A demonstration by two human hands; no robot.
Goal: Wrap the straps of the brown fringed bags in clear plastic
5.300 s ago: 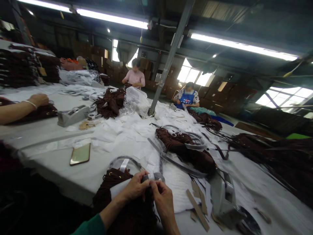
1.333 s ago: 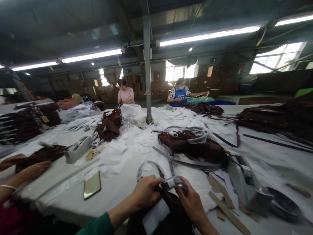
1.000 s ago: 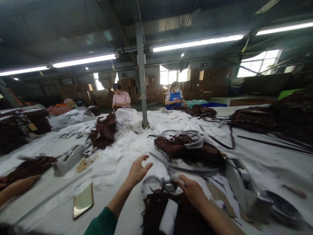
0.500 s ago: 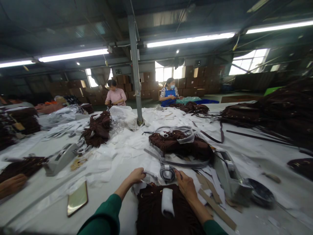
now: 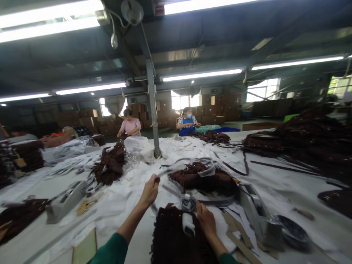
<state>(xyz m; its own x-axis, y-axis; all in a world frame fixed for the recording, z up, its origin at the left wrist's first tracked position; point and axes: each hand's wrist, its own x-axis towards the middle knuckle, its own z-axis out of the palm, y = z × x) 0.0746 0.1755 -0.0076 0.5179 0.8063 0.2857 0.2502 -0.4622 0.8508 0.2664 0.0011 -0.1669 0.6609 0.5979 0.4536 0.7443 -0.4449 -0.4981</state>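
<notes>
A dark brown fringed bag (image 5: 176,234) with brass eyelets lies right in front of me, a white wrapped roll (image 5: 188,224) on its top. My left hand (image 5: 150,192) is raised beyond the bag's upper left corner, its fingers closed on a grey, plastic-wrapped strap (image 5: 165,172). At the bag's upper right, my right hand (image 5: 205,219) has its fingers closed at the edge of a coiled strap (image 5: 188,202) with a white band around it. What lies under those fingers is partly hidden.
Another brown bag (image 5: 203,178) with wrapped straps lies just beyond. Tape dispensers (image 5: 257,209) (image 5: 66,201) stand right and left, near cardboard strips (image 5: 239,234). A phone-like flat panel (image 5: 84,247) lies front left. A post (image 5: 152,110) rises mid-table; two people (image 5: 129,126) work across it.
My left hand has lifted up and away from the bag, pulling the grey strap with it. My right hand stays by the coil. The view has tilted upward.
</notes>
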